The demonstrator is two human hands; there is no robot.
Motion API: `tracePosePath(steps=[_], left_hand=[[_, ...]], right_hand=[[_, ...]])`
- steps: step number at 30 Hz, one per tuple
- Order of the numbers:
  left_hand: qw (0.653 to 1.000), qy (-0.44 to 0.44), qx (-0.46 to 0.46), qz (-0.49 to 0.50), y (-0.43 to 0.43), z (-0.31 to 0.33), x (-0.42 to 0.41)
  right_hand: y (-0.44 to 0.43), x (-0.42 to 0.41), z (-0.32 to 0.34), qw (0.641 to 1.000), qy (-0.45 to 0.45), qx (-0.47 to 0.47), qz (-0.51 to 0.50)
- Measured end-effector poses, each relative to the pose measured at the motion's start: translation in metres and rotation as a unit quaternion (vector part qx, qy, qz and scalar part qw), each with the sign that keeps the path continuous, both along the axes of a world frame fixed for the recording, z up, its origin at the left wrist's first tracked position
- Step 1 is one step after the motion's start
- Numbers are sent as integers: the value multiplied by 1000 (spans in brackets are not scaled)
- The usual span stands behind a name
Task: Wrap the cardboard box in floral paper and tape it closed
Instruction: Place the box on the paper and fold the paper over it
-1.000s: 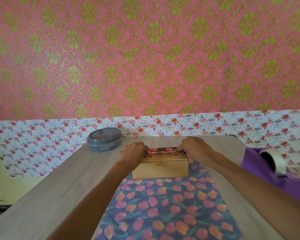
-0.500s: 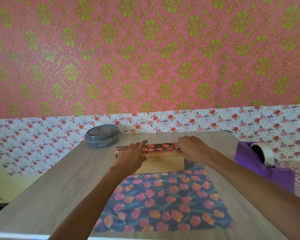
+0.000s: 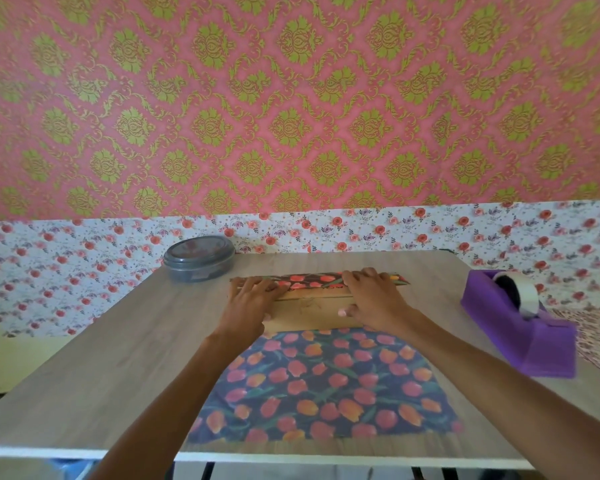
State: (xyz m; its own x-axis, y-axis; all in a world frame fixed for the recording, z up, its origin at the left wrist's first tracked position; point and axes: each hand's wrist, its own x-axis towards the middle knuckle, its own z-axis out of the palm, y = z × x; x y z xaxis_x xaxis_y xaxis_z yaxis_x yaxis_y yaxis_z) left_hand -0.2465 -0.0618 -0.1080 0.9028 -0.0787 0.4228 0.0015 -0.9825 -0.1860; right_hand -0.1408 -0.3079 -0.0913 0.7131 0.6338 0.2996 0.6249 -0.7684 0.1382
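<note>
A small brown cardboard box (image 3: 309, 311) sits mid-table on the far end of a dark floral paper sheet (image 3: 326, 379) with pink and orange tulips. The paper's far edge (image 3: 312, 282) is folded over the box top. My left hand (image 3: 250, 303) lies flat on the box's left part, fingers spread over the folded paper. My right hand (image 3: 374, 299) presses flat on the right part, thumb down on the box's near face. Both palms hide much of the box top.
A purple tape dispenser (image 3: 520, 327) with a white tape roll stands at the right of the wooden table (image 3: 118, 358). A round grey lidded container (image 3: 199, 258) is at the back left. The table's near edge runs just below the paper.
Both hands went from gripping the paper's far edge at the box's back to lying flat on top, with the paper flap pulled further over the box. The view tilted down.
</note>
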Motion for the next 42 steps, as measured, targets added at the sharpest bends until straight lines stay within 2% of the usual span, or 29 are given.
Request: tracePosePath(steps=[9,12,15,18,21,25,33,35,37,40,42], left_hand=[[999,-28,-11,20,-10,-6,-2],[999,-12,8,35,-14,-3,-3],[999,3,19,43,-20,0,0],[998,-35,-6,44,-29,3,4],[996,-70,-49,0,-43,5,12],[989,-35,-131,-60,-66,4,21],[991,-64,-121,-4,-87,-10,27],[991,-58,-116,22,-93,-9,28],[985,-54,-156,56,-99,-3,29],[966,-20,-242,92,-118,1,32],[962,-11,-249,113,-128,-2,34]], right_hand=[[2,-9,-8,999,-29,30,-21],[2,-13,-8,998,-27,52,-17],[3,-13,-12,998,-56,33,-7],[2,-12,-16,998,-62,32,-9],[2,-12,-18,997,-56,40,-17],[3,-14,-21,996,-60,58,-25],[-10,-22,-16,993,-10,108,-37],[-24,-24,-15,988,-19,149,-33],[-41,-30,-10,975,2,220,-33],[-77,-45,-14,935,93,336,-57],[-99,-55,-19,915,100,383,-79]])
